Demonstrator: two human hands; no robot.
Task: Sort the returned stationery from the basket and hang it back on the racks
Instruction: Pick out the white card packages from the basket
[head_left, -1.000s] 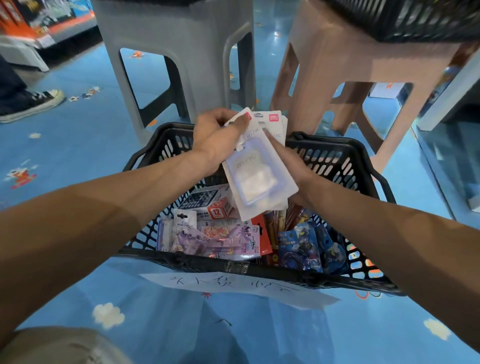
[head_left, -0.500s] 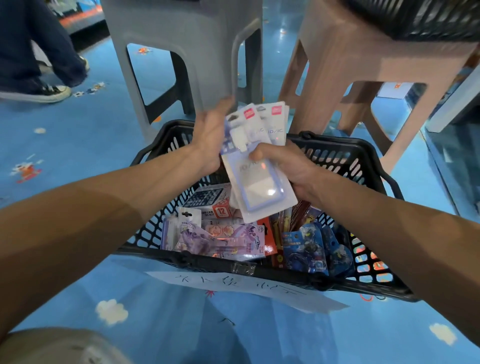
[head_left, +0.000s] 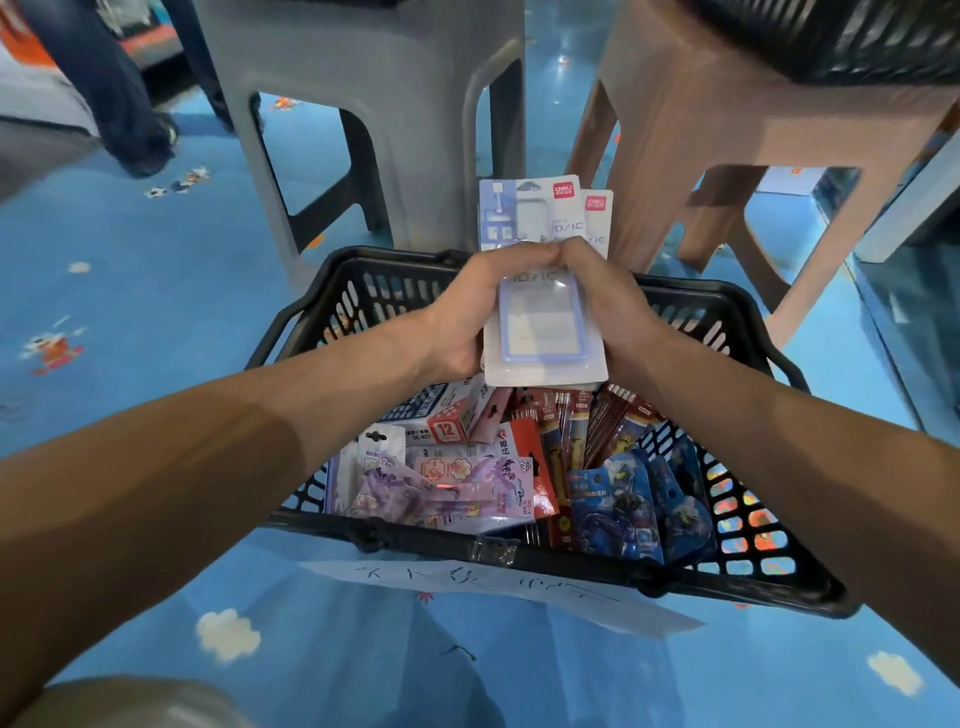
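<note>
Above the black plastic basket (head_left: 311, 306) I hold a small stack of white and blue card holder packs (head_left: 543, 332). My left hand (head_left: 467, 306) grips the stack's left edge and my right hand (head_left: 608, 306) grips its right edge, thumbs meeting across the front. The packs stand upright, their printed headers showing above my fingers. Inside the basket lie purple pen packs (head_left: 441, 493), a boxed calculator (head_left: 436, 421), red pencil packs (head_left: 566, 441) and blue toy-themed packs (head_left: 623, 504).
A grey stool (head_left: 374, 104) and a brown stool (head_left: 727, 114) stand just behind the basket on the blue floor. A second black basket (head_left: 841, 36) sits on the brown stool. A person's legs (head_left: 119, 104) are at the far left. A paper label (head_left: 493, 587) hangs on the basket's front.
The fanned, tilted packs have been squared into one upright stack. My left hand came round from behind the packs to grip their left edge, and both thumbs now meet across the front.
</note>
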